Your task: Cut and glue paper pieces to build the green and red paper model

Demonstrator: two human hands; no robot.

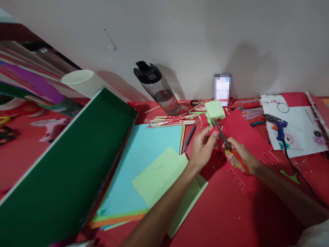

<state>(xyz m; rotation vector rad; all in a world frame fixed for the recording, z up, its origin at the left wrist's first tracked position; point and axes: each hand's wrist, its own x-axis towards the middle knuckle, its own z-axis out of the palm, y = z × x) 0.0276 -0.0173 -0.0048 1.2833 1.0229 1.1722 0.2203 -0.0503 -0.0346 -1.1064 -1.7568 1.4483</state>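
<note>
Two hands are close together: the left hand (203, 148) pinches a small red piece (214, 131), perhaps paper, though the fingers hide much of it, while the right hand (238, 155) grips the scissors (226, 142) by their handles, blades beside that piece and near the pale-green pad (215, 110). If the pinch slips, a left finger could get nicked; a stray snip might catch the red sheet (240, 127) alongside.

Green panel (69, 161) bars left, bottle (160, 91) rear; passage over near tabletop (218, 216).
</note>
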